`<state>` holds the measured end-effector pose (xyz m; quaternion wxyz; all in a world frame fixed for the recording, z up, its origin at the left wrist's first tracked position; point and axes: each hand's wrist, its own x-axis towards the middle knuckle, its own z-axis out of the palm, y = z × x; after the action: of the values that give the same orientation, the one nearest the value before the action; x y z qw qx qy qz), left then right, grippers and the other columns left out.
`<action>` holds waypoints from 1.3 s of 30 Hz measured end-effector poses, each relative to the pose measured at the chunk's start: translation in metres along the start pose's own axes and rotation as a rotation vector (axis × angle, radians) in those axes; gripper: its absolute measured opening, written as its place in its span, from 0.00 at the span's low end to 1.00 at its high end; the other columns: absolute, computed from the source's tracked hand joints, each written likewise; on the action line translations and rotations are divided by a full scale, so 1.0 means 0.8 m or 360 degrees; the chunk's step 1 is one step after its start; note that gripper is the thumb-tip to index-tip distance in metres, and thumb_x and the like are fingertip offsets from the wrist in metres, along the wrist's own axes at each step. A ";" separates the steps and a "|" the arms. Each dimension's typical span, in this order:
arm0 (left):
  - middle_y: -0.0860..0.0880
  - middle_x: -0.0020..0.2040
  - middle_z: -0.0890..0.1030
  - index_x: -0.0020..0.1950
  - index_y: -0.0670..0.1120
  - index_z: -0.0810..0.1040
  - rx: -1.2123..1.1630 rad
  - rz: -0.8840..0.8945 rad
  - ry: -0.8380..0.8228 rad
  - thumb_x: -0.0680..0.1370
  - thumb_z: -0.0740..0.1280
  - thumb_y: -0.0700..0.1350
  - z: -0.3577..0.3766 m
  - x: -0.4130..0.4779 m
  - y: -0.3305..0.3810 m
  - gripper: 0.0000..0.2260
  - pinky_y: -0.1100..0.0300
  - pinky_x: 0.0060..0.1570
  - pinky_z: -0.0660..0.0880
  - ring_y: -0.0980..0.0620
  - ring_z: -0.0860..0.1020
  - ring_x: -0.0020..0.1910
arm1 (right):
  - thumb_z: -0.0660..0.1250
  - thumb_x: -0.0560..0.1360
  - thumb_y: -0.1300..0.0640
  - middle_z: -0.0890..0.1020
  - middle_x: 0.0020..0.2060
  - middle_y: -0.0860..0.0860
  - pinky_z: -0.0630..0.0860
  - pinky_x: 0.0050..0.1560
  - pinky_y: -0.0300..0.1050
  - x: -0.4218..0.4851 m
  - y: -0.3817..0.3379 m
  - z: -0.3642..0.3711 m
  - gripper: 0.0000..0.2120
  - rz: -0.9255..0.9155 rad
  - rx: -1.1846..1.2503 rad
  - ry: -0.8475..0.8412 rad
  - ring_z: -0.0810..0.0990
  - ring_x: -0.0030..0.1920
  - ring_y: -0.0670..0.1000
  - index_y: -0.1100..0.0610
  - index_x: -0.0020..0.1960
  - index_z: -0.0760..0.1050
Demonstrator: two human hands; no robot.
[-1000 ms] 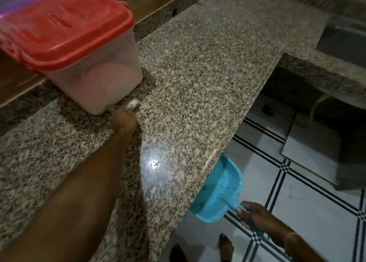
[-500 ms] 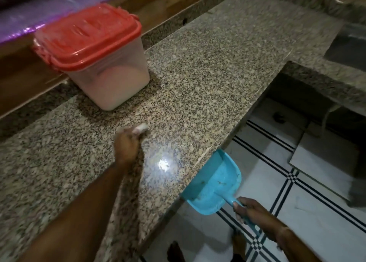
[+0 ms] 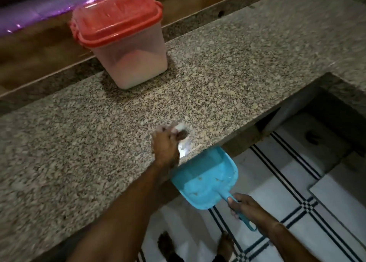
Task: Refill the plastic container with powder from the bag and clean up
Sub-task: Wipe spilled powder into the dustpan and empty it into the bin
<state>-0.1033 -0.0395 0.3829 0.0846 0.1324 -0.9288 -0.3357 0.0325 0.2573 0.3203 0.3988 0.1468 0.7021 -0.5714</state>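
A clear plastic container (image 3: 136,57) with a shut red lid (image 3: 116,16) stands at the back of the granite counter (image 3: 227,67), partly filled with pale powder. My left hand (image 3: 165,145) rests on the counter near its front edge, fingers closed around a small whitish wad (image 3: 179,127), blurred. My right hand (image 3: 249,212) grips the handle of a blue dustpan (image 3: 206,176), held just below the counter edge under my left hand. A few brown specks lie in the pan. No bag is in view.
A wooden ledge (image 3: 39,50) runs behind the counter. The counter steps back at the right over a dark recess (image 3: 326,113). Below is white tiled floor (image 3: 297,192) with black lines, and my feet (image 3: 225,246) show near the bottom.
My left hand has swept from the container's base across the counter to the front edge. The dustpan stayed at the counter edge in my right hand.
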 end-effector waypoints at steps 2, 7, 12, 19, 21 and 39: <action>0.47 0.51 0.80 0.66 0.42 0.82 -0.0046 -0.0196 0.0171 0.85 0.62 0.45 -0.040 0.008 -0.039 0.14 0.66 0.48 0.76 0.52 0.78 0.48 | 0.67 0.83 0.50 0.79 0.34 0.53 0.73 0.38 0.41 -0.002 0.002 -0.012 0.13 0.0017 -0.0023 -0.0054 0.76 0.34 0.47 0.58 0.46 0.77; 0.33 0.63 0.77 0.70 0.42 0.79 0.0424 -0.0817 0.0413 0.83 0.61 0.48 -0.139 -0.048 -0.152 0.18 0.36 0.59 0.75 0.30 0.76 0.60 | 0.67 0.82 0.46 0.79 0.34 0.54 0.72 0.37 0.43 0.003 0.016 -0.037 0.15 0.0061 -0.0053 -0.0139 0.75 0.35 0.50 0.58 0.47 0.76; 0.39 0.74 0.69 0.74 0.53 0.74 0.0547 -0.1103 0.0416 0.84 0.63 0.46 -0.084 -0.101 -0.101 0.18 0.39 0.68 0.68 0.36 0.68 0.70 | 0.67 0.82 0.46 0.80 0.34 0.54 0.72 0.38 0.45 0.009 0.031 -0.041 0.15 0.0111 -0.0127 -0.0212 0.76 0.34 0.50 0.58 0.46 0.76; 0.47 0.68 0.74 0.71 0.59 0.77 0.0284 -0.0581 0.0178 0.84 0.65 0.51 0.022 -0.072 0.030 0.15 0.44 0.67 0.68 0.44 0.70 0.66 | 0.68 0.82 0.48 0.78 0.34 0.55 0.74 0.37 0.44 0.015 0.033 -0.044 0.18 0.0149 -0.0141 -0.0209 0.76 0.35 0.51 0.64 0.50 0.79; 0.46 0.64 0.75 0.67 0.55 0.79 0.0206 -0.0612 0.0267 0.84 0.63 0.53 -0.002 -0.069 -0.001 0.13 0.42 0.63 0.74 0.45 0.73 0.62 | 0.67 0.82 0.48 0.78 0.34 0.55 0.74 0.36 0.43 0.014 0.027 -0.046 0.16 0.0141 -0.0142 -0.0208 0.76 0.34 0.50 0.62 0.49 0.79; 0.43 0.66 0.75 0.75 0.58 0.71 0.0590 -0.0748 0.0161 0.83 0.66 0.45 0.000 -0.100 0.025 0.21 0.58 0.48 0.76 0.46 0.77 0.58 | 0.67 0.83 0.51 0.79 0.35 0.54 0.77 0.37 0.40 0.002 0.025 -0.018 0.13 0.0107 -0.0110 -0.0247 0.78 0.34 0.47 0.61 0.49 0.80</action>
<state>-0.0307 -0.0006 0.3903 0.0253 0.3734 -0.9128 -0.1638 0.0388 0.2761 0.3061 0.4758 0.1117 0.6830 -0.5428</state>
